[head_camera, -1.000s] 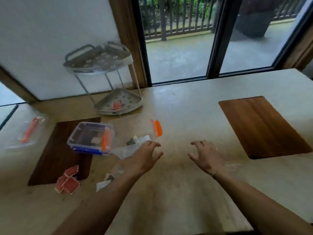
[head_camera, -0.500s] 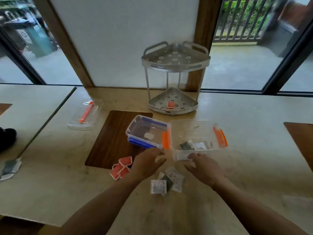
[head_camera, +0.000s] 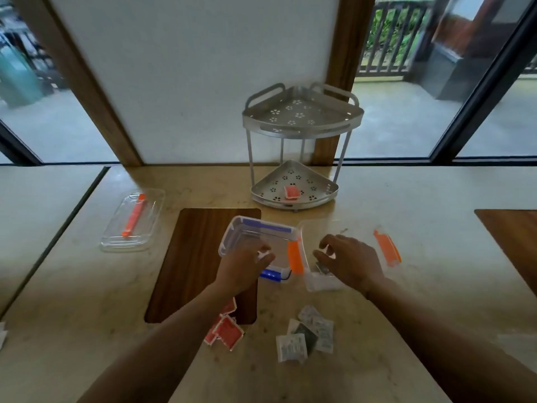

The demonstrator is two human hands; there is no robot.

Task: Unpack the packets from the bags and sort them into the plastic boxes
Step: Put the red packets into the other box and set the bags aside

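Left hand [head_camera: 244,267]: over the near edge of the blue box [head_camera: 258,245], fingers curled; whether they grip the rim or only hover cannot be told.
Right hand [head_camera: 350,261]: above the orange box [head_camera: 343,251], fingers spread and bent, holding nothing visible.
Boxes: side by side, touching or nearly so, at table centre; the blue one lies partly on a dark wood inlay [head_camera: 200,263].
Packets: red packets [head_camera: 225,330] near the left forearm, white packets [head_camera: 308,334] just right of them, both loose on the table [head_camera: 436,199] near the person; some packets lie in the orange box, half hidden.
Handling: packets look light, flat and slick, best pinched at a sealed edge; boxes look thin, light and likely to slide if nudged, so hold them at the rim or latch.
Room: open tabletop to the right and near side; a metal rack [head_camera: 299,146] stands just beyond the boxes, a clear lid [head_camera: 132,221] far left.
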